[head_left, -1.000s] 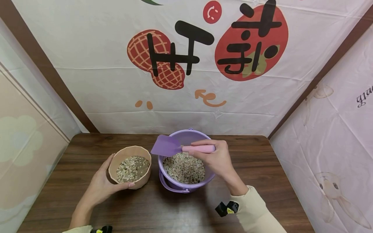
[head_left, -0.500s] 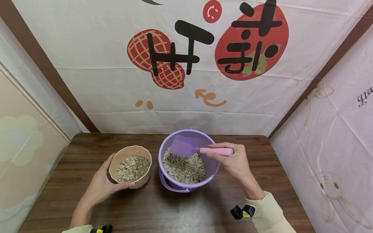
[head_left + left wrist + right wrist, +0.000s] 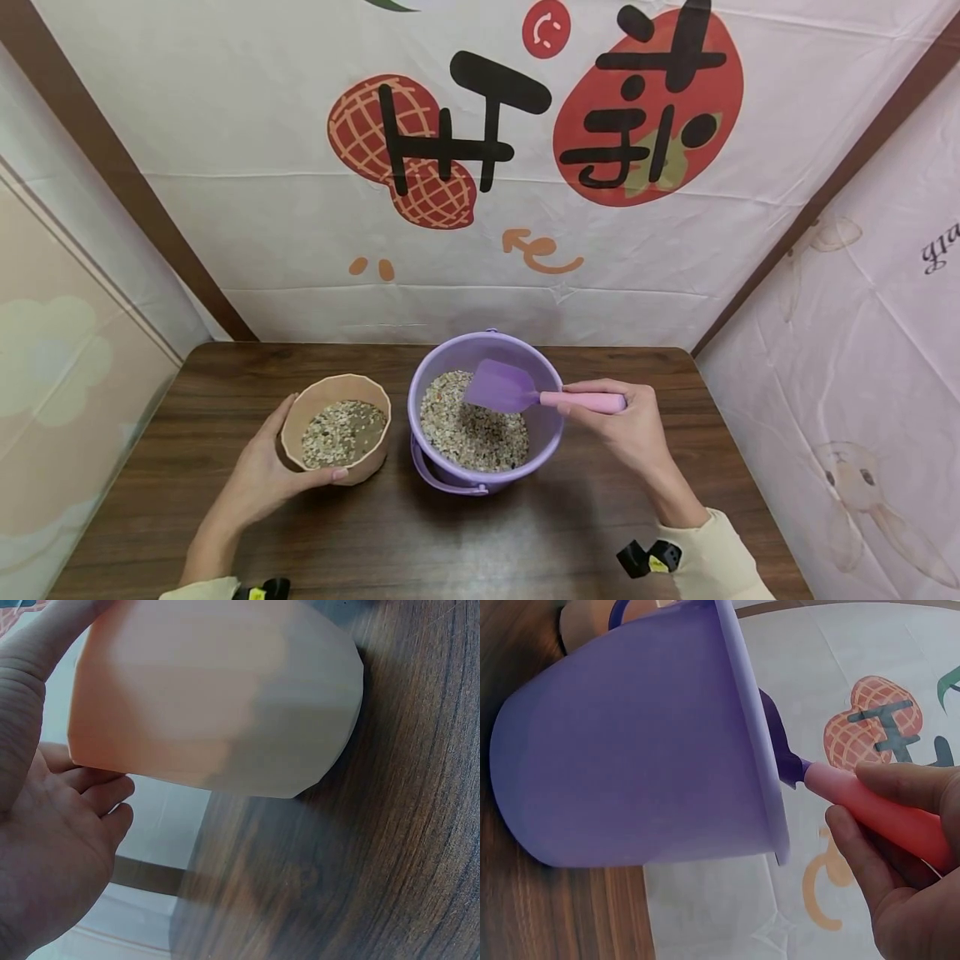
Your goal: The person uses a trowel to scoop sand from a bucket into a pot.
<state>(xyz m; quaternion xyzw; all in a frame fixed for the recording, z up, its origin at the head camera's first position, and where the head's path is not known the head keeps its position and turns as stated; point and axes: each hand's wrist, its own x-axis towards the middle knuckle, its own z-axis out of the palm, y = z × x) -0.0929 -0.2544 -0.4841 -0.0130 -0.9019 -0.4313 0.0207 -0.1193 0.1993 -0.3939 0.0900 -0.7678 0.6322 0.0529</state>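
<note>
My right hand (image 3: 626, 425) holds a toy shovel (image 3: 501, 387) by its pink handle (image 3: 870, 810), thumb and fingers wrapped along it. The flat purple blade hangs over the mouth of a purple bucket (image 3: 551, 433), which contains pale mixed gravel (image 3: 472, 433). In the right wrist view the blade dips just behind the bucket's rim. My left hand (image 3: 258, 471) grips a peach faceted bowl (image 3: 363, 473) at its left side, thumb along the front rim. Speckled gravel (image 3: 337, 433) covers part of the bowl's bottom. The left wrist view shows the bowl's outer wall (image 3: 202, 697) against the thumb and fingers.
Bowl and bucket stand side by side on a dark wooden table (image 3: 480, 550). The bucket's handle (image 3: 442, 479) hangs down at its front left. A printed white cloth (image 3: 285, 217) rises behind the table, and another cloth (image 3: 840, 400) borders the right.
My right hand has moved right and slightly toward me, bringing the shovel's blade from beside the bucket's left rim to over its inside. The left hand and bowl stay in place.
</note>
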